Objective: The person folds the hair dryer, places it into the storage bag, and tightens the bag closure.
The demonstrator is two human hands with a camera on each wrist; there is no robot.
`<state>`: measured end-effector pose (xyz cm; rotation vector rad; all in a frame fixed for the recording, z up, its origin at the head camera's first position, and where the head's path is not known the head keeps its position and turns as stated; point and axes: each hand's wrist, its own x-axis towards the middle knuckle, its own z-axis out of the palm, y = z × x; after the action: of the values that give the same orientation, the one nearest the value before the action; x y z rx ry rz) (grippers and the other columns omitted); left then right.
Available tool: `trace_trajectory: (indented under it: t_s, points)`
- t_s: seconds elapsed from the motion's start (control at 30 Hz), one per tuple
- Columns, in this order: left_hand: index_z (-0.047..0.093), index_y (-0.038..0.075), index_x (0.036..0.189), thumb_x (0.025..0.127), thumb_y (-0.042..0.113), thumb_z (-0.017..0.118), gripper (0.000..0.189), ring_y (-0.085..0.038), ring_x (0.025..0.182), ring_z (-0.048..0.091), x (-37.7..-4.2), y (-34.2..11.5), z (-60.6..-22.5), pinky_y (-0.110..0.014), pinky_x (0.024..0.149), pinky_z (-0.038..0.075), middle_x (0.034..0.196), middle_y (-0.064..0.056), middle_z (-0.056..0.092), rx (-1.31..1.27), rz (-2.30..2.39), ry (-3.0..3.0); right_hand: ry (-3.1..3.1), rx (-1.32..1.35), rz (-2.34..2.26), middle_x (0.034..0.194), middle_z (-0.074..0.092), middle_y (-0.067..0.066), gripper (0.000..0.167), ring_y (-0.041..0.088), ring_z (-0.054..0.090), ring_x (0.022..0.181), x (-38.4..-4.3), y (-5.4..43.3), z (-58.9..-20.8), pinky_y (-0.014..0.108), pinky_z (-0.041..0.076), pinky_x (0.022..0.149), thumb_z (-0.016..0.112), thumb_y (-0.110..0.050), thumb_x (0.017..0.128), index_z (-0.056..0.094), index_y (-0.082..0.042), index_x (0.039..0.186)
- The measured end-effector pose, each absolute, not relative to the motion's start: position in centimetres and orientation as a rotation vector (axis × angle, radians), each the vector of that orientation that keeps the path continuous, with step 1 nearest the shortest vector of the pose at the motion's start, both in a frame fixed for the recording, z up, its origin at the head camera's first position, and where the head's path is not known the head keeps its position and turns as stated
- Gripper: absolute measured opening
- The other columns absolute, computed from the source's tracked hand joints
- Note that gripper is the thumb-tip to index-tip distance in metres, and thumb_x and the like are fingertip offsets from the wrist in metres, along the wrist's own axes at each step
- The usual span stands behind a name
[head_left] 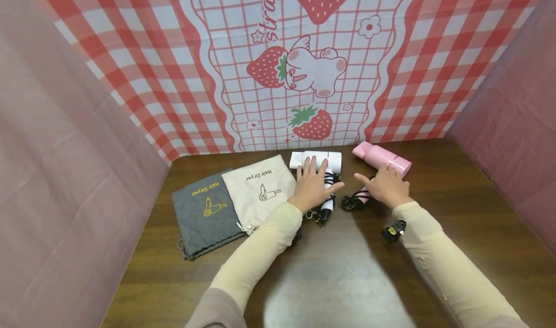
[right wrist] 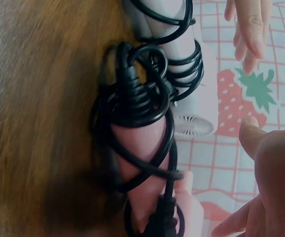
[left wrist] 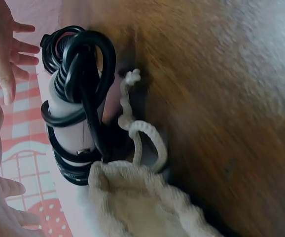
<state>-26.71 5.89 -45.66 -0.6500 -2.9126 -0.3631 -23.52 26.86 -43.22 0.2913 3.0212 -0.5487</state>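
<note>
A white hair dryer (head_left: 334, 160) lies by the back edge of the table, black cord wound round its handle (left wrist: 71, 131). My left hand (head_left: 310, 188) is over it, fingers spread and straight, thumb out to the right. To the right lies a pink hair dryer (head_left: 375, 156), its handle (right wrist: 138, 145) also wrapped in black cord. Above its body is my right hand (head_left: 385, 185), fingers extended and thumb stretched left; nothing is gripped. In both wrist views the hands appear apart from the cord-wrapped handles. The left hand hides part of the white dryer's body.
Left of the dryers lies a cream drawstring pouch (head_left: 256, 188) printed "Hair Dryer", overlapping a dark grey pouch (head_left: 201, 217). The brown wooden table (head_left: 330, 280) meets a strawberry-print cloth (head_left: 299, 120) at the back; pink cloth (head_left: 517, 140) hangs at the sides.
</note>
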Motion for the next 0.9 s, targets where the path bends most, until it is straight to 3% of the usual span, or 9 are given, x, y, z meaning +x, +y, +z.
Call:
trace_trajectory:
  t_s: [0.37, 0.57, 0.9]
  points:
    - [0.033, 0.018, 0.151, 0.088, 0.074, 0.043, 0.085, -0.032, 0.147, 0.026, -26.5, 6.9, -45.7, -0.054, 0.116, 0.027, 0.157, -0.015, 0.031, -0.68, -0.362, -2.881, 3.038, 0.375, -0.556, 0.129, 0.044, 0.044, 0.107, 0.059, 0.045, 0.117, -23.3, 27.9, -43.5, 0.067, 0.042, 0.089, 0.04, -0.078, 0.086, 0.044, 0.02, 0.128]
    - [0.033, 0.019, 0.151, 0.089, 0.072, 0.044, 0.082, -0.032, 0.147, 0.026, -26.5, 6.8, -45.8, -0.053, 0.117, 0.026, 0.157, -0.015, 0.031, -0.634, -0.382, -2.902, 3.121, 0.299, -0.545, 0.123, 0.048, 0.043, 0.097, 0.058, 0.048, 0.113, -23.3, 27.2, -43.7, 0.068, 0.043, 0.084, 0.045, -0.073, 0.087, 0.053, 0.019, 0.118]
    - [0.034, 0.017, 0.15, 0.093, 0.067, 0.041, 0.076, -0.034, 0.146, 0.027, -27.4, 6.1, -45.9, -0.053, 0.114, 0.03, 0.156, -0.016, 0.032, -0.575, -0.404, -2.926, 3.205, 0.087, -0.525, 0.12, 0.049, 0.045, 0.09, 0.058, 0.047, 0.114, -23.6, 24.3, -43.7, 0.066, 0.042, 0.09, 0.048, -0.061, 0.094, 0.045, 0.023, 0.125]
